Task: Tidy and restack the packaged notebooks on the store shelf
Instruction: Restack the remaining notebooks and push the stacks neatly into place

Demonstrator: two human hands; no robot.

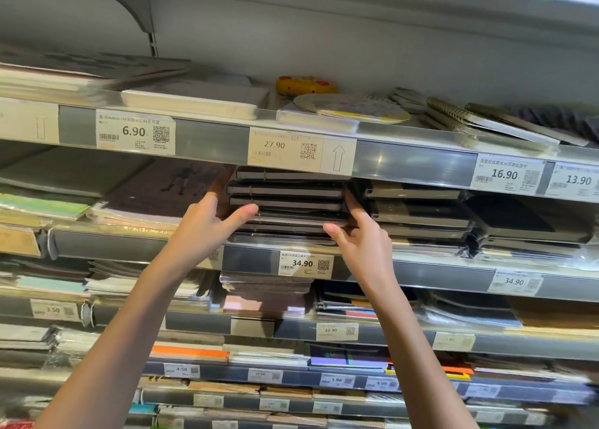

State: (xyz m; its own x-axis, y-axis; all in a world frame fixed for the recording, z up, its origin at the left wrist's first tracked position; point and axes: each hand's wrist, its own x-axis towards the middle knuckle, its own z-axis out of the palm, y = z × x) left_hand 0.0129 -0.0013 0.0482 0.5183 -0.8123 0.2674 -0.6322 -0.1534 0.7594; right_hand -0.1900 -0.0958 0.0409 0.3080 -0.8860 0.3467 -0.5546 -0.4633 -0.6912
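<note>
While both hands clamp the stack of dark packaged notebooks [287,198] from its 2 sides, the grip reads as a squeeze to square the edges: left hand [207,224] has its thumb across the front and fingers curled round the left side, right hand [359,237] pinches the lower right corner. Stack sits on the second shelf [421,268], above the 34.90 price tag [306,264]. Little headroom: top notebook nearly meets the upper shelf rail [207,138]. A neighbouring dark stack [418,214] sits just beside on the right, so sideways room looks tight; purple notebooks [152,195] lie on the left.
</note>
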